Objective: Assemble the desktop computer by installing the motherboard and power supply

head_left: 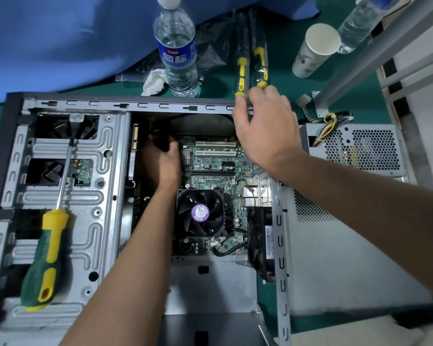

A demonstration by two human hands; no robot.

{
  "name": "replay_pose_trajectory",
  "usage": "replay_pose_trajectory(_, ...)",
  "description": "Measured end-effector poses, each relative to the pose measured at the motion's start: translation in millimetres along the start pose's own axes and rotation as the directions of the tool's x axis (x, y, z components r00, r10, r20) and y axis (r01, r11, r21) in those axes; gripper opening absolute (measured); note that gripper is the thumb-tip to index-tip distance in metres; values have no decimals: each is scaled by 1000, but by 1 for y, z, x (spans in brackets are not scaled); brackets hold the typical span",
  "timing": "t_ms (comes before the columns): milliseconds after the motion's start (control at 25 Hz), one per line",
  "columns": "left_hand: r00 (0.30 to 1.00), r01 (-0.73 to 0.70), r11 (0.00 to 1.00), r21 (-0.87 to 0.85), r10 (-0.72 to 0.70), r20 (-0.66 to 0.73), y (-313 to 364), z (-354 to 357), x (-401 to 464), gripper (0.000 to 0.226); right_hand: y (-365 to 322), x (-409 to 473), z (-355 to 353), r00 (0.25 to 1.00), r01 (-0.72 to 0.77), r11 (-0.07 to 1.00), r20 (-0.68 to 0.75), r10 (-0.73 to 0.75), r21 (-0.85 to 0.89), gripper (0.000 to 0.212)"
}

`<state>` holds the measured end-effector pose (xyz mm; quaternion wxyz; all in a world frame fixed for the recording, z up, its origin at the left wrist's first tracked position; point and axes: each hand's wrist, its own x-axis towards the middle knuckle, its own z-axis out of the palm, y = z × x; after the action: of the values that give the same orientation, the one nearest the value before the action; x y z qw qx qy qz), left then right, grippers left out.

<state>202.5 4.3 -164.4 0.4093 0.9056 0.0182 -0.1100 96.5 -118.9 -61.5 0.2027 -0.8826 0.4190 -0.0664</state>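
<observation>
The open computer case (68,103) lies on its side with the green motherboard (210,168) and its black CPU fan (201,213) inside. My left hand (164,161) reaches deep into the case at the board's far left corner, fingers curled round something dark that I cannot make out. My right hand (263,123) hovers over the case's far rim, fingertips at the yellow end of a packaged screwdriver (241,73). The grey power supply (355,148) with its loose coloured wires (328,126) sits outside the case on the right.
A green-and-yellow screwdriver (48,248) lies on the drive cage at left. Behind the case stand a water bottle (176,48), a crumpled tissue (155,81), a paper cup (315,48) and a second bottle (360,23). A metal frame leg (360,61) rises at the right.
</observation>
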Motion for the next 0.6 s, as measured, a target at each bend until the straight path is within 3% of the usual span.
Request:
replay_pose_trajectory(120,999,-6,999,-49,8,43,2,1,-2,36,0,0,0,1000,1,1000,-1,-1,3,39)
replay_pose_trajectory(360,999,0,999,-38,-2,-46,5,0,-7,47,0,0,1,1000,-1,1000,-5,1,0,38)
replay_pose_trajectory(600,997,-24,997,-72,19,-75,5,0,-5,38,1,0,1,1000,6,1000,-6,-5,1,38)
